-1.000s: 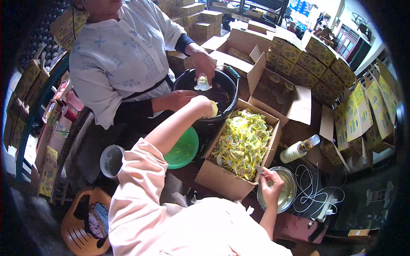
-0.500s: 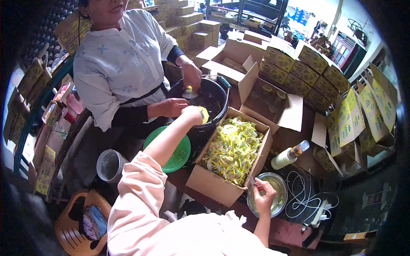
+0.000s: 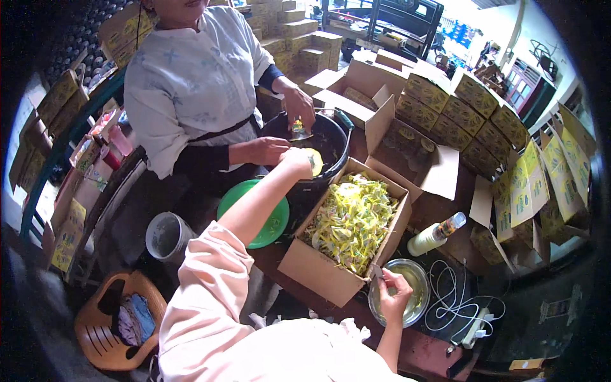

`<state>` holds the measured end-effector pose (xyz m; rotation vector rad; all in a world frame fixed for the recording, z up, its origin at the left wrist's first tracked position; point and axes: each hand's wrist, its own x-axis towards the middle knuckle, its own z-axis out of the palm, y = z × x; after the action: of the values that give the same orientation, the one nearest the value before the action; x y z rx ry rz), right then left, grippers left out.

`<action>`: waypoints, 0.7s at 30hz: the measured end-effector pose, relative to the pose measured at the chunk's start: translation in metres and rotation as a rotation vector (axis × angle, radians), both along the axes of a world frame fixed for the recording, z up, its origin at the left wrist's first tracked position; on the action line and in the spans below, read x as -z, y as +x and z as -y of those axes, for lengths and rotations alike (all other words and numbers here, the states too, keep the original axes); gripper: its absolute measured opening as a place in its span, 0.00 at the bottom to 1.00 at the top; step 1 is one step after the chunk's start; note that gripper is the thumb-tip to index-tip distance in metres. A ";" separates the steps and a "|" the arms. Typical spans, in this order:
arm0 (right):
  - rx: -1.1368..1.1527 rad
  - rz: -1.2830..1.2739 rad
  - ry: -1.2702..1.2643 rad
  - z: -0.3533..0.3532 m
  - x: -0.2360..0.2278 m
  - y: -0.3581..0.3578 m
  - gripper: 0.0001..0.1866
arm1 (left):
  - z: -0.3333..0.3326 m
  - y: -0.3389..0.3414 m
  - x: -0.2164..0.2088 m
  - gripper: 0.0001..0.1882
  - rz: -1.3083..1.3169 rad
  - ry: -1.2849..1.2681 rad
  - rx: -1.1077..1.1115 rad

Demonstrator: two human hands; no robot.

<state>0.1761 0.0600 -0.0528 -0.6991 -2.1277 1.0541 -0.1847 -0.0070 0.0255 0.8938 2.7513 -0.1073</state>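
Observation:
My left hand [image 3: 296, 162] reaches across to the black bucket [image 3: 344, 148]. Its fingers close on a round yellow-and-white piece [image 3: 314, 162] at the bucket's rim, partly hidden by the hand. My right hand [image 3: 396, 294] is above a metal bowl [image 3: 425, 299] of pale liquid, thumb and fingers pinched on a small greyish flat piece [image 3: 377, 272] by the carton's corner. Between my arms stands an open carton [image 3: 321, 274] heaped with yellow-and-green printed wrappers [image 3: 353, 223]. Across from me, a co-worker's hand [image 3: 298, 105] holds a small clear item with a yellow top [image 3: 298, 127] over the bucket.
A green basin [image 3: 270, 223] lies beneath my left forearm, beside a grey pail [image 3: 168, 237]. Right of the carton stand a bottle [image 3: 436, 234] and a white cable [image 3: 449, 305] with a power strip [image 3: 477, 328]. Stacked printed cartons [image 3: 458, 114] and an open carton [image 3: 439, 169] stand behind.
The whole view has shifted slightly, so most things appear a little farther right and lower. Both my hands keep nearly the same places and grips.

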 end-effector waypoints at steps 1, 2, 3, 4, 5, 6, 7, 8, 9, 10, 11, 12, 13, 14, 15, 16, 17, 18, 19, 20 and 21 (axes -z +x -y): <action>0.001 -0.003 0.001 -0.001 0.001 -0.001 0.14 | 0.001 -0.004 -0.002 0.21 -0.002 0.032 -0.035; -0.014 -0.020 0.004 -0.001 0.002 0.001 0.14 | 0.003 -0.005 -0.001 0.22 0.043 -0.026 0.016; -0.019 -0.021 0.008 -0.001 0.001 0.002 0.14 | 0.005 -0.005 0.001 0.22 0.089 -0.085 0.068; -0.024 -0.008 0.009 -0.001 0.001 0.003 0.14 | 0.006 -0.005 -0.001 0.22 0.089 -0.086 0.064; -0.029 0.005 0.010 -0.001 0.001 0.004 0.14 | 0.007 -0.006 -0.003 0.22 0.108 -0.045 0.070; -0.032 0.005 0.008 -0.001 0.001 0.005 0.14 | 0.007 -0.007 -0.004 0.23 0.127 -0.003 0.075; -0.034 -0.002 0.006 -0.001 0.001 0.004 0.14 | 0.009 -0.011 -0.001 0.23 0.122 -0.005 0.067; -0.036 -0.009 0.004 -0.001 0.001 0.003 0.14 | 0.010 -0.016 0.004 0.22 0.083 -0.014 0.071; -0.045 -0.015 0.002 0.000 0.001 0.002 0.14 | 0.013 -0.021 0.008 0.22 0.044 -0.024 0.074; -0.046 -0.022 -0.005 0.000 0.001 0.002 0.14 | 0.014 -0.009 0.001 0.21 -0.024 0.085 0.014; -0.047 -0.030 -0.012 -0.001 0.001 0.002 0.15 | 0.014 -0.014 0.003 0.21 -0.026 0.086 0.016; -0.045 -0.032 -0.011 -0.002 0.002 0.002 0.15 | 0.015 -0.023 0.007 0.23 0.070 0.076 0.078; -0.052 -0.029 -0.005 -0.003 0.005 0.003 0.15 | 0.017 -0.023 0.004 0.24 0.170 0.064 0.140; -0.058 -0.027 0.002 -0.003 0.006 0.005 0.15 | 0.016 -0.016 0.002 0.23 0.042 0.182 0.076; -0.054 -0.026 0.001 -0.004 0.005 0.006 0.15 | 0.016 -0.018 0.002 0.23 0.044 0.180 0.081; -0.058 -0.021 0.011 -0.004 0.004 0.005 0.15 | 0.019 -0.022 0.001 0.23 0.159 0.127 0.070; -0.060 -0.017 0.020 -0.004 0.003 0.005 0.15 | 0.022 -0.024 0.001 0.23 0.273 0.074 0.060; -0.062 -0.037 0.023 -0.005 0.004 0.006 0.15 | 0.022 -0.023 0.003 0.23 0.188 0.152 0.046; -0.055 -0.034 0.022 -0.006 0.003 0.006 0.15 | 0.022 -0.021 0.006 0.24 0.103 0.231 0.035; -0.053 -0.030 0.032 -0.006 0.002 0.007 0.15 | 0.022 -0.020 0.000 0.24 0.136 0.098 0.132; -0.049 -0.026 0.042 -0.006 0.001 0.008 0.15 | 0.021 -0.018 -0.006 0.24 0.178 0.067 0.127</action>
<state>0.1838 0.0661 -0.0543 -0.6126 -2.1486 1.0353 -0.2024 -0.0284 0.0312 1.0418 2.5469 0.0411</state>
